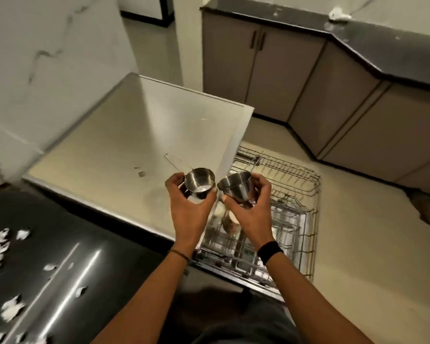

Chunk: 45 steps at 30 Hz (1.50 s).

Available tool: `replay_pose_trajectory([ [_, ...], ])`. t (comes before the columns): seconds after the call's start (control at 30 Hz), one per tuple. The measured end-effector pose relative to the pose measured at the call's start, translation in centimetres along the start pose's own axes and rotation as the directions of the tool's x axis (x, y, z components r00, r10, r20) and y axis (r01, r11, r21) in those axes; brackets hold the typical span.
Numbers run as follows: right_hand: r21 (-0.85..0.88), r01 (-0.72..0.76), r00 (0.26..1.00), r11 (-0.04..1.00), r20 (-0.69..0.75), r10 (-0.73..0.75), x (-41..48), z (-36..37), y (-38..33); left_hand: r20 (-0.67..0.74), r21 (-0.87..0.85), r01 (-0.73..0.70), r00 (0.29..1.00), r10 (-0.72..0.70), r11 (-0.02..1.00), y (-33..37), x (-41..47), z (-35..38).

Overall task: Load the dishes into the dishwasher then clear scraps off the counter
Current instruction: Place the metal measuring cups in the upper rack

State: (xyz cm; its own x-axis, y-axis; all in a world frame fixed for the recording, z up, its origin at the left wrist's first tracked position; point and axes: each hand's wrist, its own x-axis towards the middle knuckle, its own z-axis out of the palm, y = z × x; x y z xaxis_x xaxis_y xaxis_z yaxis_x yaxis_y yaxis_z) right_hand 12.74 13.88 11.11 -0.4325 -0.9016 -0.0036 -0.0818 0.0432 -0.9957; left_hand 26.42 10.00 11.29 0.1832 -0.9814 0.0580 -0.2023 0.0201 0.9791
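Steel-wire dishwasher rack [305,184], pulled out, sat below the raised hands, the left hand [189,207] gripping the left cup [200,183] and the right hand [252,209] the right cup [236,187], each best set mouth-down between tines, clear of one another; no brand or writing could be read.

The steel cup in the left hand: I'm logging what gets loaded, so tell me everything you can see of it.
The steel cup is small, round and mirror-shiny, with a thin looped wire handle reaching away to the left. It is tilted, mouth toward the camera, its inside reflecting light. The left hand grips its body. It is held over the pale counter, close beside a similar cup in the right hand.
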Motion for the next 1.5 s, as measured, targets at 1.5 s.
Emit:
replay_pose_trajectory([
  [1.5, -0.712, -0.567, 0.811, 0.414, -0.396, 0.430, 33.5, -13.3, 35.4, 0.248, 0.265, 0.209, 0.929, -0.276, 0.941, -13.2, 7.9, 28.9],
])
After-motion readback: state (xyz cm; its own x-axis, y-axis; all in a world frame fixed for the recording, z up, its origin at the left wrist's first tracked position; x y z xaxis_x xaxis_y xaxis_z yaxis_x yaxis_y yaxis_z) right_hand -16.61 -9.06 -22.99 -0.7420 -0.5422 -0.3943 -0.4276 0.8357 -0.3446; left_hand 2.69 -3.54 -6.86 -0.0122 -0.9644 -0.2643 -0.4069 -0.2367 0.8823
